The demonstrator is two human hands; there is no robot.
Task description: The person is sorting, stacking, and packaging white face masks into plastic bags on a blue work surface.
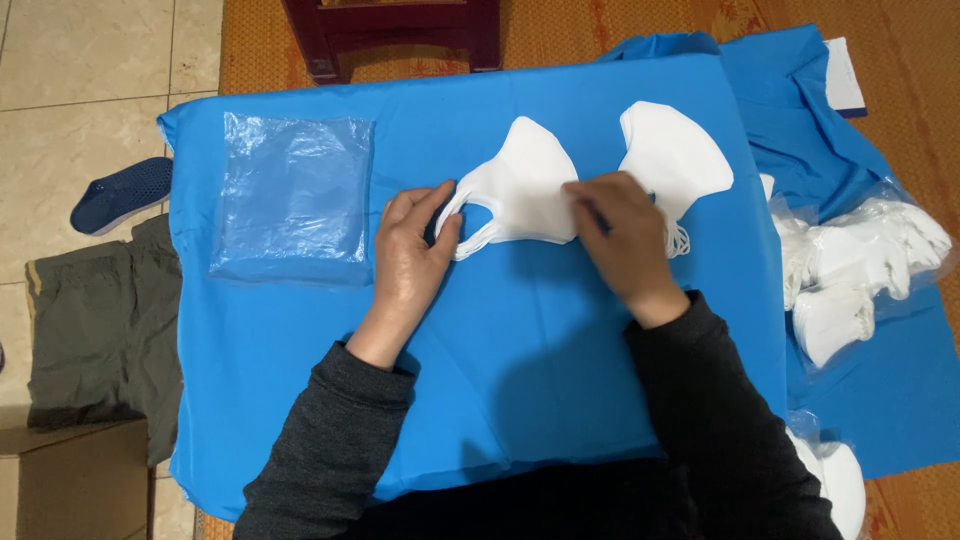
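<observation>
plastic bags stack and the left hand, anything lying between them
Nothing: in the head view only bare blue cloth shows between the stack of clear plastic bags and the left hand.

A stack of clear plastic bags (292, 196) lies flat on the blue-covered table (500, 380), toward its far left corner; it is square, see-through with a bluish tint, and glossy. At the right, on the blue cloth beside the table, an open clear plastic bag (860, 265) holds a heap of white masks. Another clear bag of white masks (835, 480) shows partly at the lower right edge. At the lower left corner stands a brown cardboard box (75, 480), only partly in view.
</observation>
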